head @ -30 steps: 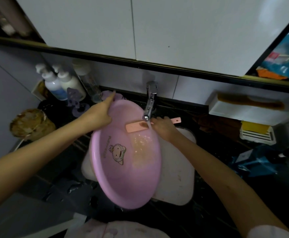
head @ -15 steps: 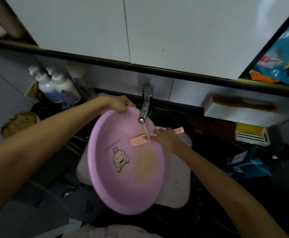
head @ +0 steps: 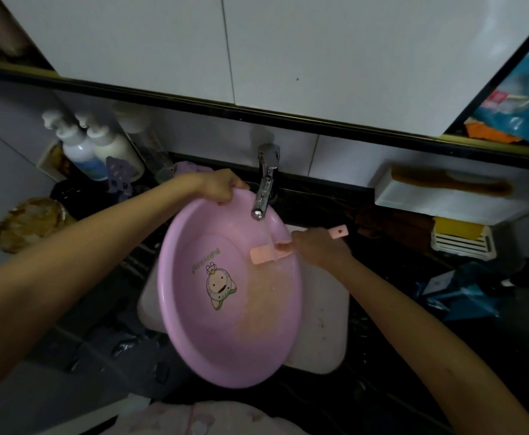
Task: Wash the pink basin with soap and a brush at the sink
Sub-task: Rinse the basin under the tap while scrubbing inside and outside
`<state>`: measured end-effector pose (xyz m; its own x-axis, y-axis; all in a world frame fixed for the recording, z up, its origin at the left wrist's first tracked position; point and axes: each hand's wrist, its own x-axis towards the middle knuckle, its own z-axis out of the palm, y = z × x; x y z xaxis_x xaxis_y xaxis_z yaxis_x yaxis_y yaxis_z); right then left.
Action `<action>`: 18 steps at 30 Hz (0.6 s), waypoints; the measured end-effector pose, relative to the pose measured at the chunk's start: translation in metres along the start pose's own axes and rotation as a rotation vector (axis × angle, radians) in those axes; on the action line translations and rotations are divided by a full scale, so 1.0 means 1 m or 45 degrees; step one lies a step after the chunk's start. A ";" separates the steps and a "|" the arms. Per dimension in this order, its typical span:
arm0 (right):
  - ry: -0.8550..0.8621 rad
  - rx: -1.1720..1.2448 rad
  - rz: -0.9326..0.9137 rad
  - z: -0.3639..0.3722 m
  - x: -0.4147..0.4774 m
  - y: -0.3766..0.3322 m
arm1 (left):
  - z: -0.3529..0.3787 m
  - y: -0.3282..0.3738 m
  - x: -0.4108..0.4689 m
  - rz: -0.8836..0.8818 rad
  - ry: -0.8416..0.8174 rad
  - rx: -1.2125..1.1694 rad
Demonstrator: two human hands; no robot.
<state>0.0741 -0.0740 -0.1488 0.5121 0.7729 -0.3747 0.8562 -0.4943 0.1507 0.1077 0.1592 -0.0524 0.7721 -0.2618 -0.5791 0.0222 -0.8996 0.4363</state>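
While water runs in a thin stream from the tap (head: 264, 183), the pink basin (head: 194, 324) sits tilted directly below the spout. It is propped in the white sink (head: 319, 328), with its far rim just under the tap and its near rim lowered toward the person.

The left hand (head: 217, 186) is just left of the tap. Its fingers (head: 225, 200) curl over the basin's far rim and grasp it, which steadies the tilt. The right hand (head: 318, 248) is below and a little right of the tap, its fingers (head: 283, 246) clenched around the pink brush (head: 264, 255). The brush head lies against the inner wall right below the spout, where the stream lands, and the handle end sticks out past the hand to the right of the tap. A pale, sudsy-looking patch (head: 261, 309) spreads down the inside of the basin below the tap, beside a cartoon sticker (head: 221, 285).

I judge the step in hand to be scrubbing the inside under running water, with soap apparently on. Only the wall under the tap is under the brush, and the dim light hides how clean the rest is.

The next move calls for sweeping the brush down and across the bottom. Meanwhile the left hand should turn the basin by its rim so that fresh surface comes below the spout. That grasp must be firm, because the wet basin leans on the sink's edge and could slide.

Pump bottles (head: 81, 146) stand well left of the tap on the dark desk (head: 392, 277).
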 end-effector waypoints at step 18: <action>0.250 0.009 0.236 -0.009 0.027 -0.012 | 0.002 -0.003 0.004 0.009 0.035 0.050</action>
<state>0.0787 -0.0435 -0.1524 0.6645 0.7307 -0.1568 0.7461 -0.6370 0.1937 0.1094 0.1600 -0.0567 0.7895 -0.2586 -0.5567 -0.0076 -0.9110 0.4124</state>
